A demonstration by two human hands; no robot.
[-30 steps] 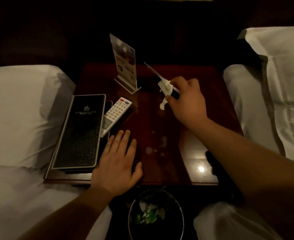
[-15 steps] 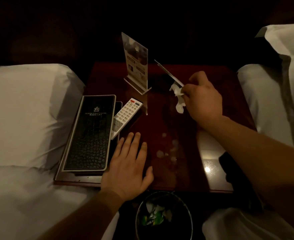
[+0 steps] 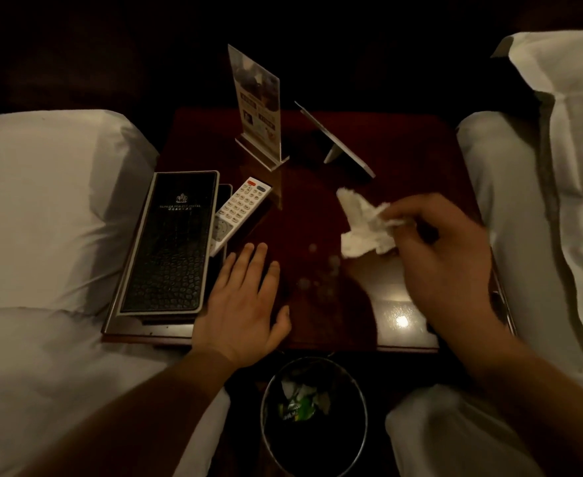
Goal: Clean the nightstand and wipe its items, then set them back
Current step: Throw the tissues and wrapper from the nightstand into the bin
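Observation:
The dark red nightstand [image 3: 317,208] stands between two beds. My right hand [image 3: 444,249] pinches a crumpled white tissue [image 3: 365,225] just above the middle right of its top. My left hand [image 3: 245,301] rests flat on the front edge with fingers straight. A black leather folder [image 3: 173,242] lies at the left, with a white remote [image 3: 240,210] beside it. At the back stand a clear sign holder [image 3: 259,108] and a small dark propped card [image 3: 334,139], which stands free of my hand. Faint smudges [image 3: 317,270] mark the glossy top.
White bedding [image 3: 42,208] borders the nightstand on the left and more white bedding [image 3: 541,201] on the right. A round waste bin [image 3: 314,414] with scraps inside sits on the floor in front. A lamp glare [image 3: 401,321] shows near the front right corner.
My right hand let go of the propped card at the back and drew toward me with the tissue. The left hand stayed flat in place.

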